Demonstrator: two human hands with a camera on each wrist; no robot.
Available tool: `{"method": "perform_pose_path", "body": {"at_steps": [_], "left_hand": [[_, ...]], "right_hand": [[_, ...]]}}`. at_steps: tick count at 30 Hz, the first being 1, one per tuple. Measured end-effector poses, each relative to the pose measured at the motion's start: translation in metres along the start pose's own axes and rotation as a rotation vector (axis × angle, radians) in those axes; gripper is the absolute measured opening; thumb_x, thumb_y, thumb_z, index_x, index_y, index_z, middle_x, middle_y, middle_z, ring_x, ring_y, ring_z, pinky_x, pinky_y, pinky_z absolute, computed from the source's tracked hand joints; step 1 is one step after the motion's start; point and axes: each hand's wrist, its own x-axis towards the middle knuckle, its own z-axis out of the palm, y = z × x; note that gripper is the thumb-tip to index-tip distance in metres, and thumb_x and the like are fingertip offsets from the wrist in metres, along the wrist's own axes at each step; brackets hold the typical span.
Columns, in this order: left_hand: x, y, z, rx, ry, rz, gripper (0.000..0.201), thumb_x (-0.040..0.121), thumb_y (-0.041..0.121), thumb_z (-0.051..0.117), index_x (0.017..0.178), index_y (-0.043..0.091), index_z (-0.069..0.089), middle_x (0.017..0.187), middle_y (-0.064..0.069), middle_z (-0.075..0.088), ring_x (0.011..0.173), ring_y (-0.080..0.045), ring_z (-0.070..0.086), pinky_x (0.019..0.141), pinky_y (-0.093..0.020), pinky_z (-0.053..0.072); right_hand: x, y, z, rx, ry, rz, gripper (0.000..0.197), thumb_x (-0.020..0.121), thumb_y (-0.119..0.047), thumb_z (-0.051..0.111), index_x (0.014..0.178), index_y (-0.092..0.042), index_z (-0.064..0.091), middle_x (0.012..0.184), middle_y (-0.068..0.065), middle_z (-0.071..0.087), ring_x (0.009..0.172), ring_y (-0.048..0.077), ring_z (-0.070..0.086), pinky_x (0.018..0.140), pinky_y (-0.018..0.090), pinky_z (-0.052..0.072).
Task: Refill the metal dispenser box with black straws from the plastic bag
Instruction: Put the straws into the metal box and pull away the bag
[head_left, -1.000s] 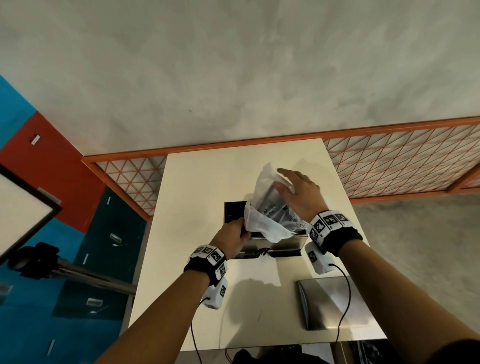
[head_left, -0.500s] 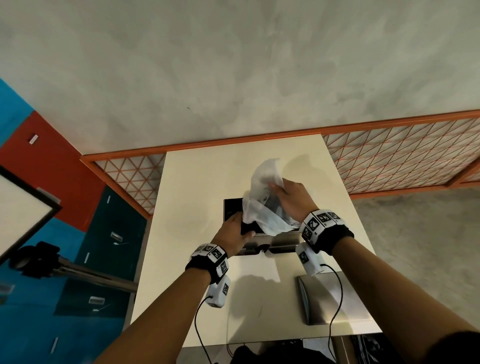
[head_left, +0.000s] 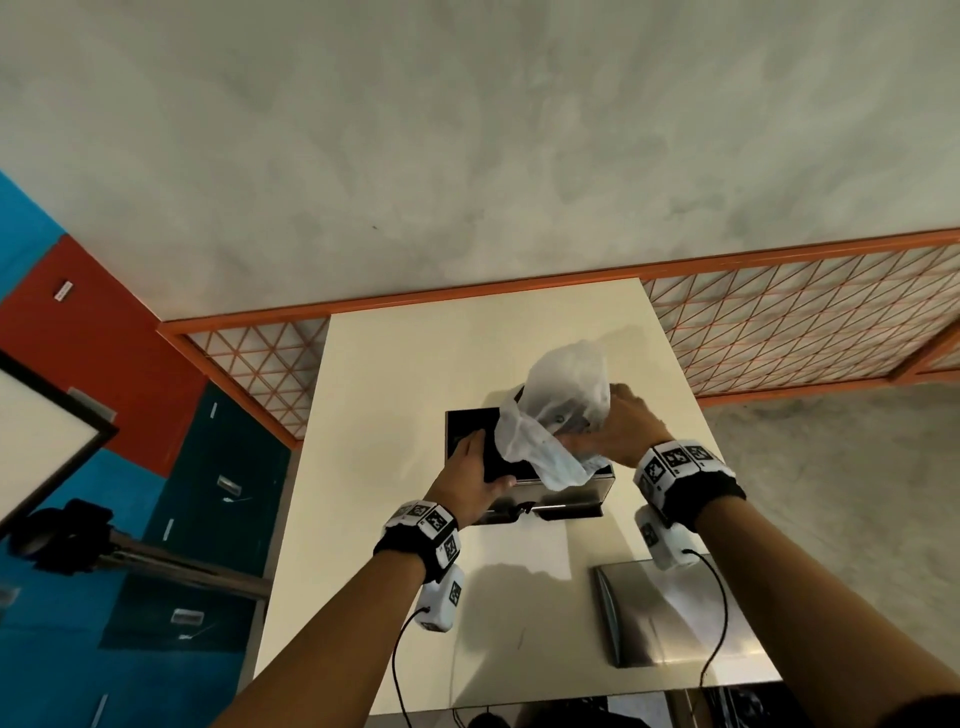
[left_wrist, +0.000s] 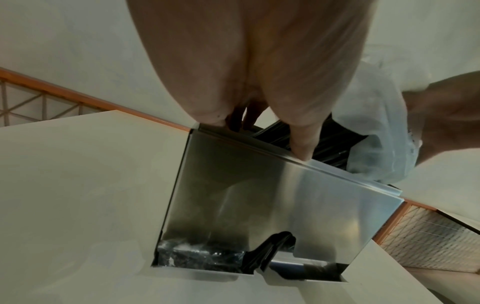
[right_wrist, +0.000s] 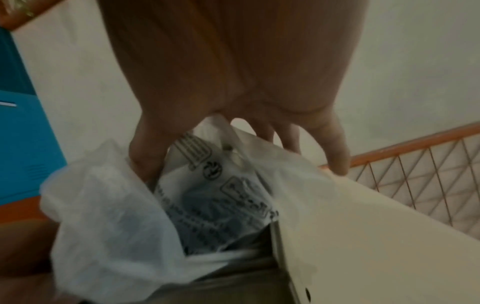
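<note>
The metal dispenser box stands open-topped on the cream table, with black straws lying inside. My left hand holds its near-left rim, thumb on the front edge and fingers dipping inside. Over the box's right half, my right hand pinches the crumpled white plastic bag, its closed end raised and its mouth hanging down at the box. In the right wrist view the thumb presses the printed bag; its contents are hidden.
A flat metal lid lies on the table's near right corner, beside my right wrist cable. An orange mesh railing runs behind the table. A dark stand reaches in from the left, below table level.
My right hand, open above the bag a second ago, has closed on it and raised its closed end up and to the right. The left hand stays on the box rim.
</note>
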Motion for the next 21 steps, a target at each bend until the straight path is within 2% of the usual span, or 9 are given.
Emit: {"method": "perform_pose_path", "body": {"at_steps": [1, 2, 3, 5, 8, 10, 14, 17, 21], "left_hand": [[0.001, 0.0, 0.001, -0.003, 0.002, 0.006, 0.088, 0.083, 0.046, 0.074, 0.154, 0.017, 0.03, 0.155, -0.006, 0.04, 0.139, -0.025, 0.044, 0.113, -0.044, 0.04], [0.001, 0.0, 0.002, -0.006, 0.008, 0.009, 0.089, 0.082, 0.046, 0.075, 0.154, 0.018, 0.031, 0.154, -0.005, 0.041, 0.138, -0.025, 0.044, 0.113, -0.044, 0.041], [0.002, -0.001, 0.003, -0.01, 0.017, 0.016, 0.089, 0.082, 0.046, 0.076, 0.154, 0.018, 0.031, 0.153, -0.004, 0.041, 0.138, -0.024, 0.044, 0.113, -0.043, 0.041], [0.003, -0.002, 0.006, -0.025, 0.03, 0.037, 0.089, 0.082, 0.042, 0.077, 0.154, 0.018, 0.031, 0.152, -0.003, 0.042, 0.139, -0.021, 0.042, 0.114, -0.041, 0.04], [0.004, -0.004, 0.007, -0.077, 0.049, 0.074, 0.089, 0.08, 0.042, 0.078, 0.153, 0.023, 0.032, 0.15, 0.001, 0.044, 0.137, -0.017, 0.045, 0.113, -0.04, 0.042], [0.004, -0.001, 0.007, -0.123, 0.059, 0.09, 0.088, 0.079, 0.038, 0.078, 0.154, 0.027, 0.032, 0.149, 0.002, 0.044, 0.136, -0.015, 0.046, 0.113, -0.039, 0.042], [0.004, 0.0, 0.007, -0.145, 0.084, 0.064, 0.099, 0.077, 0.04, 0.081, 0.157, 0.027, 0.024, 0.15, 0.0, 0.041, 0.133, -0.016, 0.045, 0.111, -0.035, 0.042], [0.008, -0.001, 0.007, -0.154, 0.086, 0.064, 0.103, 0.07, 0.05, 0.082, 0.155, 0.037, 0.024, 0.149, 0.005, 0.043, 0.134, -0.014, 0.049, 0.109, -0.035, 0.046], [0.018, -0.016, 0.011, -0.094, 0.094, 0.099, 0.096, 0.069, 0.057, 0.083, 0.15, 0.042, 0.035, 0.145, 0.007, 0.05, 0.134, -0.014, 0.051, 0.106, -0.044, 0.049]], "right_hand": [[0.007, 0.007, 0.009, 0.041, -0.027, -0.024, 0.096, 0.039, -0.091, 0.066, 0.115, -0.032, 0.058, 0.117, 0.002, 0.06, 0.098, 0.021, 0.062, 0.086, 0.046, 0.056], [0.012, 0.011, 0.017, 0.057, -0.05, -0.061, 0.086, 0.041, -0.088, 0.067, 0.104, -0.032, 0.062, 0.106, 0.002, 0.064, 0.085, 0.017, 0.064, 0.078, 0.039, 0.059], [0.012, 0.008, 0.019, 0.055, -0.059, -0.087, 0.074, 0.046, -0.083, 0.069, 0.099, -0.032, 0.064, 0.101, 0.002, 0.064, 0.081, 0.017, 0.063, 0.076, 0.036, 0.059], [-0.003, -0.007, 0.013, 0.021, -0.038, -0.135, 0.059, 0.056, -0.07, 0.071, 0.1, -0.032, 0.064, 0.1, 0.001, 0.055, 0.085, 0.02, 0.057, 0.08, 0.034, 0.055], [-0.017, -0.024, 0.006, -0.008, 0.001, -0.196, 0.062, 0.068, -0.058, 0.072, 0.119, -0.027, 0.058, 0.097, 0.001, 0.041, 0.094, 0.028, 0.051, 0.089, 0.038, 0.049], [-0.019, -0.031, 0.003, 0.017, -0.015, -0.234, 0.061, 0.07, -0.052, 0.072, 0.123, -0.027, 0.057, 0.098, 0.001, 0.041, 0.097, 0.031, 0.051, 0.09, 0.038, 0.049], [-0.012, -0.043, 0.002, 0.065, -0.014, -0.277, 0.058, 0.064, -0.055, 0.062, 0.116, -0.031, 0.056, 0.099, 0.0, 0.043, 0.097, 0.032, 0.054, 0.086, 0.04, 0.051], [-0.014, -0.047, -0.001, 0.086, -0.027, -0.331, 0.052, 0.07, -0.049, 0.062, 0.118, -0.029, 0.056, 0.101, -0.001, 0.041, 0.093, 0.031, 0.055, 0.088, 0.042, 0.048], [-0.013, -0.05, -0.006, 0.123, 0.041, -0.426, 0.04, 0.084, -0.03, 0.066, 0.121, -0.021, 0.056, 0.108, 0.006, 0.05, 0.092, 0.035, 0.06, 0.082, 0.045, 0.051]]}}
